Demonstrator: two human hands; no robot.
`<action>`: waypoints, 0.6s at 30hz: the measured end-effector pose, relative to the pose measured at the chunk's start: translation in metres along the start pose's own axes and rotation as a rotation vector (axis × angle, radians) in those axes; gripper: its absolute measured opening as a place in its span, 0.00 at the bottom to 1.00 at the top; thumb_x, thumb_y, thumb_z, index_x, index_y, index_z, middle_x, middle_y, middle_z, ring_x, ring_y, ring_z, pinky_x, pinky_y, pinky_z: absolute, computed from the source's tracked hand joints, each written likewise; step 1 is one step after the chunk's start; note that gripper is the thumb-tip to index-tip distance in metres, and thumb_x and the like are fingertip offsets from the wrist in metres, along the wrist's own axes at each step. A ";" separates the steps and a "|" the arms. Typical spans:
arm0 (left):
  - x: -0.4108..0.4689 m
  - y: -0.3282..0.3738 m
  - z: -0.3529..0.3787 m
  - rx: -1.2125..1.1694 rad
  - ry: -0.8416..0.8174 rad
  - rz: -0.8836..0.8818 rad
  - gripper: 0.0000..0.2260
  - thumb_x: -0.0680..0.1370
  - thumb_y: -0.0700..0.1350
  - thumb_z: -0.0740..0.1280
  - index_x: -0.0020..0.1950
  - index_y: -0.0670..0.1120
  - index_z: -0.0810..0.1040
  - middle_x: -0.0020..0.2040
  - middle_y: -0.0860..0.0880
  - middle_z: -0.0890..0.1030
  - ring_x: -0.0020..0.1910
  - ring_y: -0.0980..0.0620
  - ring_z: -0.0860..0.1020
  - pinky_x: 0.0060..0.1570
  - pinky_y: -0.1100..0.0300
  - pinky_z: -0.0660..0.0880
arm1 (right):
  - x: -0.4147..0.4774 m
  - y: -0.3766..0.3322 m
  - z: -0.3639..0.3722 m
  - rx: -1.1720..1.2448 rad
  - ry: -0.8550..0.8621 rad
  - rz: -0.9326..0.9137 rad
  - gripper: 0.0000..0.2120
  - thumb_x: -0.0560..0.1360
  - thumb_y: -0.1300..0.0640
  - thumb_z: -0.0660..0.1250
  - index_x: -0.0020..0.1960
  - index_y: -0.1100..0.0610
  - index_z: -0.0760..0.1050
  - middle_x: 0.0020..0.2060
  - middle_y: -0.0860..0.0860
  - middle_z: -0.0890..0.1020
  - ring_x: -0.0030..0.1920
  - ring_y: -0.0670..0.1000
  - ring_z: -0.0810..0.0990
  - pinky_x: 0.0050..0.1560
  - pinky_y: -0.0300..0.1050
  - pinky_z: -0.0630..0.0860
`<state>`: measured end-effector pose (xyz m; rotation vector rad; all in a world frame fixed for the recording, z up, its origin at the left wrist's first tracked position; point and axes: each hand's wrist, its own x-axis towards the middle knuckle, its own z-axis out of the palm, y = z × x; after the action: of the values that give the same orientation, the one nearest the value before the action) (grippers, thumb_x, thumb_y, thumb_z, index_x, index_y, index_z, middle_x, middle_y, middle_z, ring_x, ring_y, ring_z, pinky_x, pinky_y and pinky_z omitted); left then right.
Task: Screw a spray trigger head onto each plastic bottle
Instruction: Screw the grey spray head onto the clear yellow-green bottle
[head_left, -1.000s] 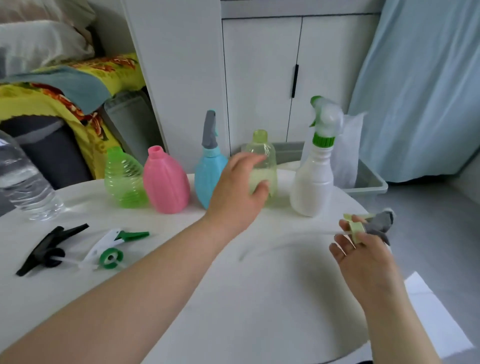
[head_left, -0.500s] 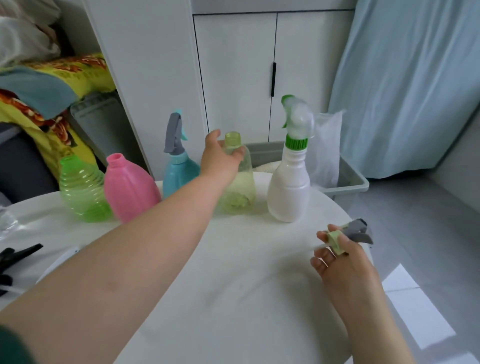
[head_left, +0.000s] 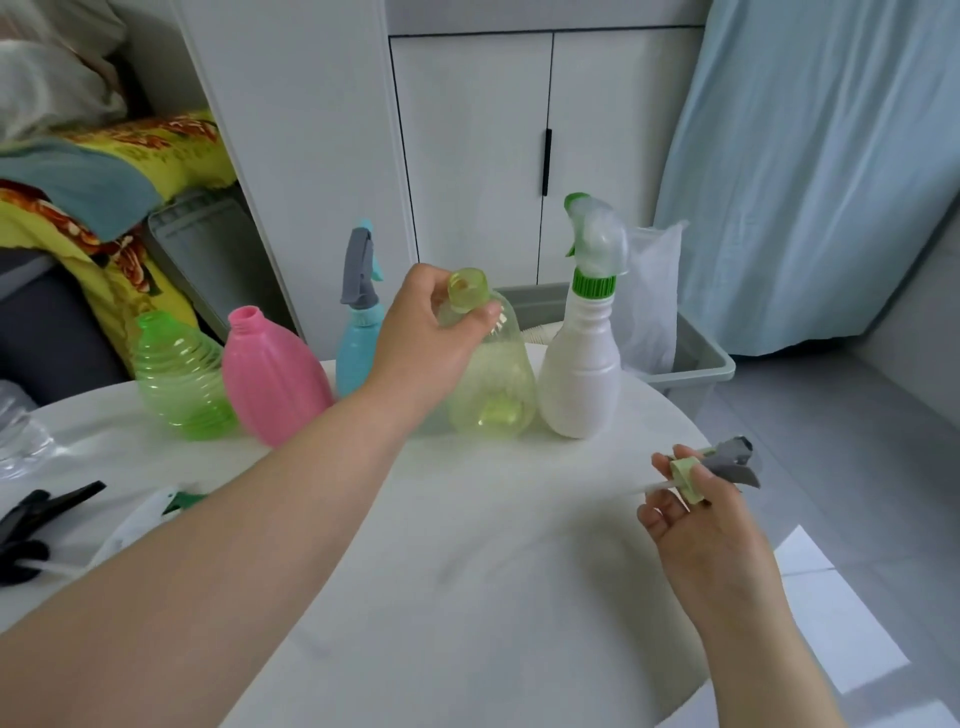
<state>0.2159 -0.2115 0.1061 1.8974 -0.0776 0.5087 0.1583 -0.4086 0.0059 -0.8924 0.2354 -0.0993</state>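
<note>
While the round white tabletop (head_left: 493, 597) fills most of the view, its left edge carries the loose parts: a black trigger head (head_left: 36, 525) lies flat there, and just right of it a white and green head (head_left: 150, 514), partly hidden behind the left forearm. A clear bottle (head_left: 21, 436) is cut off by the frame at the far left. Along the back edge stands a row of bottles. First a ribbed green bottle (head_left: 179, 379), neck open, touching or nearly touching the pink bottle (head_left: 272, 374) beside it, also open. Next a blue bottle (head_left: 358, 343) wearing a grey head, upright, its lower part hidden by the left hand (head_left: 421, 343). That hand reaches across the table and is clamped around the shoulder of the yellow bottle (head_left: 493, 384), thumb on the near side just under the open neck; the bottle tilts slightly toward the camera, base on or just off the tabletop, I cannot tell which. Just right stands a white bottle (head_left: 582, 364) with a green-collared head fitted. Near the right edge the right hand (head_left: 701, 519) hovers over the tabletop, fingers closed on a grey head (head_left: 727, 462) with a pale green collar, its thin tube pointing left. Behind the table sits a grey bin (head_left: 696, 358).
</note>
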 end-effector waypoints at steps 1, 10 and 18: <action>-0.008 0.003 -0.007 -0.003 -0.015 0.003 0.10 0.71 0.45 0.68 0.39 0.55 0.67 0.40 0.62 0.71 0.42 0.70 0.69 0.38 0.83 0.63 | -0.001 -0.001 -0.001 0.001 -0.008 -0.017 0.08 0.76 0.61 0.56 0.43 0.54 0.73 0.38 0.50 0.77 0.25 0.44 0.74 0.27 0.34 0.73; -0.059 -0.017 -0.057 -0.120 -0.022 -0.151 0.10 0.66 0.44 0.73 0.38 0.55 0.73 0.43 0.55 0.78 0.51 0.49 0.77 0.55 0.53 0.72 | -0.017 -0.008 0.005 -0.051 0.015 -0.048 0.09 0.77 0.60 0.56 0.43 0.54 0.73 0.37 0.50 0.78 0.29 0.43 0.78 0.33 0.34 0.78; -0.081 -0.029 -0.064 -0.139 -0.135 -0.124 0.13 0.65 0.47 0.74 0.42 0.59 0.72 0.46 0.63 0.76 0.51 0.62 0.74 0.49 0.68 0.69 | -0.035 -0.058 0.032 0.012 -0.071 -0.230 0.06 0.76 0.61 0.58 0.44 0.56 0.73 0.30 0.46 0.84 0.35 0.44 0.82 0.41 0.37 0.80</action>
<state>0.1317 -0.1576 0.0682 1.7859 -0.0818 0.2836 0.1328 -0.4142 0.0755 -0.9072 0.0648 -0.2820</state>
